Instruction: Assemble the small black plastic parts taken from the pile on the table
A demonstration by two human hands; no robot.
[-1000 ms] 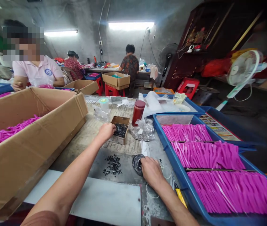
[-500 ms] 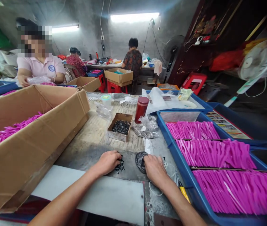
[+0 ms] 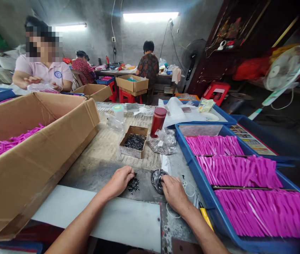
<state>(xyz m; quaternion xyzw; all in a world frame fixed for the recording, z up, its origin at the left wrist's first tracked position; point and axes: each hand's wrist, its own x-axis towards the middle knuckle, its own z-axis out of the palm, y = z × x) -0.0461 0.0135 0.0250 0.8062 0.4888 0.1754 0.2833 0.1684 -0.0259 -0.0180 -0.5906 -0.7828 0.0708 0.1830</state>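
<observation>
My left hand is closed, fingertips together at the edge of a small heap of black pin-like parts on a dark mat. Whatever is between those fingers is too small to make out. To the right, my right hand pinches the side of a crumpled plastic bag that looks black and shiny. The bag rests on the mat, and its contents cannot be told. Beyond both hands stands an open small carton holding many similar black parts.
A long cardboard box of pink strips is at left. At right, a blue tray holds rows of pink strips; a yellow-handled tool lies beside it. A dark red canister stands behind the carton. A co-worker sits across.
My left hand has drawn slightly back to the left from the heap, so more black parts show. My right hand stays at the bag. The view has shifted a little.
</observation>
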